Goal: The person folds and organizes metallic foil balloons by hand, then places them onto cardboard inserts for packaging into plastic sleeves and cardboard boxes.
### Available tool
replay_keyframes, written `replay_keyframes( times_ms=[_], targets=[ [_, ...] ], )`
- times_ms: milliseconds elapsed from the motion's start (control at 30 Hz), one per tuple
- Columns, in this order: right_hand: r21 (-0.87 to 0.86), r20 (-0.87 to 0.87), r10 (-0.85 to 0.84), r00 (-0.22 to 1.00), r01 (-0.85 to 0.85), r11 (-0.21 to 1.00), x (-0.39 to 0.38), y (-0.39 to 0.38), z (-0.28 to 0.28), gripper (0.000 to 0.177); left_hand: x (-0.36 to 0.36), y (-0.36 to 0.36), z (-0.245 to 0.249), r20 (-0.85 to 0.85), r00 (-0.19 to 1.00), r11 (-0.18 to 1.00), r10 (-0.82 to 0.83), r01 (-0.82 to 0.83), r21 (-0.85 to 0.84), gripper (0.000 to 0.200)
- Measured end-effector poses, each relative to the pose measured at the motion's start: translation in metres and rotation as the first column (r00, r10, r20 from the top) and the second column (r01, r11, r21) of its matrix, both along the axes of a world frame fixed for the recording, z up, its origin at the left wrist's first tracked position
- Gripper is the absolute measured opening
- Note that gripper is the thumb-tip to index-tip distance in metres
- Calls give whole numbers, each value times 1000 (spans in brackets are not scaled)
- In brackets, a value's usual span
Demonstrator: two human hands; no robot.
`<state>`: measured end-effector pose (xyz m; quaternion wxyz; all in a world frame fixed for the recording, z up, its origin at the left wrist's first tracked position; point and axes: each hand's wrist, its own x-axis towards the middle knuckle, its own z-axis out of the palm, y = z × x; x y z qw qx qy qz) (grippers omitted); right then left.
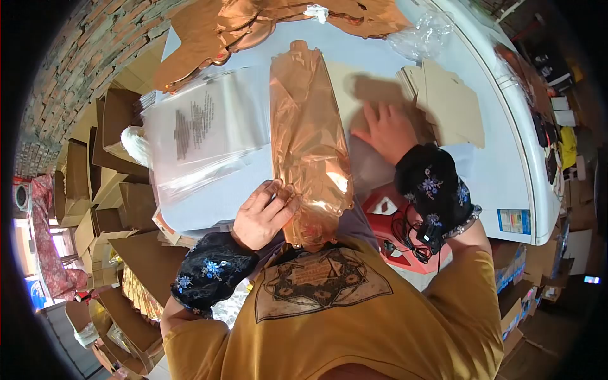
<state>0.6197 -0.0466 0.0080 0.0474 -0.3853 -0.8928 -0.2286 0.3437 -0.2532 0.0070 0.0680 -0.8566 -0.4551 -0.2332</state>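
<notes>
At the lower center of the frame, the left hand (pixel 266 214) lays its bent fingers on the lower left edge of a long, folded copper-colored foil piece (pixel 307 126); whether it pinches the foil I cannot tell. The foil runs up the middle of the white table (pixel 190 212). Farther up, right of the foil, the right hand (pixel 387 132) is spread, grasping nothing visible, near beige cardboard sheets (pixel 449 104). Clear printed plastic bags (pixel 212 123) lie left of the foil. More copper-colored foil (pixel 247 28) spreads along the top.
</notes>
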Motion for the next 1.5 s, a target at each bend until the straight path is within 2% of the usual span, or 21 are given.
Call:
replay_keyframes(
  times_ms=[67, 167, 200, 233, 333, 367, 400, 467, 533, 633, 667, 767, 867, 967, 1067, 1233, 1367, 1467, 1500],
  targets=[
    [-76, 38, -38, 999, 40, 996, -11, 8, -5, 37, -1, -2, 1, 10, 1000, 1000, 0, 0, 7, 42],
    [-24, -204, -76, 976, 73, 997, -15, 40, 1, 18, 0, -1, 2, 20, 1000, 1000, 19, -19, 14, 41],
    [-191, -275, -321, 906, 276, 942, -23, 49, 19, 19, 0, -1, 1, 23, 999, 1000, 27, -27, 16, 40],
    [-365, -294, -553, 780, 443, 819, -30, 52, 44, 20, 2, -3, 0, 29, 999, 999, 35, -36, 14, 40],
    [-389, -504, -602, 620, 459, 799, -33, 49, 89, 27, 3, 0, -4, 30, 999, 999, 35, -36, 39, 40],
    [-142, -673, -236, 701, 191, 971, -31, 50, 67, 30, 3, 1, -4, 36, 999, 999, 32, -33, 35, 40],
    [151, -730, 168, 663, -83, 985, -30, 50, 46, 35, 5, 4, -1, 39, 999, 999, 25, -26, 34, 40],
    [29, -501, 260, 825, -284, 958, -48, -7, 67, 43, 6, 9, -1, 54, 999, 999, 6, -8, 40, 39],
    [81, -401, 424, 812, -430, 899, -60, -27, 40, 46, 9, 14, -1, 52, 999, 1000, -6, 4, 31, 39],
    [-105, -250, 394, 885, -429, 897, -66, -46, 20, 47, 11, 15, -3, 55, 998, 1000, -10, 9, 24, 40],
    [-170, -327, 384, 864, -453, 875, -62, -42, 6, 48, 11, 15, -3, 55, 998, 1000, -6, 5, 24, 41],
    [-182, -351, 474, 807, -556, 811, -56, -24, 10, 50, 11, 14, 0, 52, 999, 1000, -5, 4, 20, 41],
    [-274, -382, 331, 863, -448, 851, -52, -20, 8, 48, 12, 15, 0, 51, 999, 999, -6, 4, 32, 40],
    [-232, -368, 339, 866, -439, 868, -50, -17, 5, 48, 12, 15, -1, 56, 998, 1000, -10, 8, 29, 40],
    [-207, -395, 324, 860, -427, 880, -51, -18, -1, 40, 13, 14, 0, 55, 998, 1000, 1, -2, 18, 40],
    [-235, -354, 423, 834, -517, 823, -50, -10, -3, 28, 12, 16, 2, 53, 999, 1000, -8, 7, 26, 39],
    [-156, -350, 545, 762, -621, 768, -51, 4, -4, 35, 12, 17, 2, 57, 998, 1000, -9, 8, 25, 38],
    [-202, -445, 492, 748, -620, 758, -53, 4, 4, 42, 12, 16, 2, 54, 999, 1000, -8, 7, 20, 38],
    [-182, -405, 534, 742, -638, 749, -53, 5, 7, 44, 12, 16, 3, 51, 999, 1000, -8, 7, 23, 38]
  ],
)
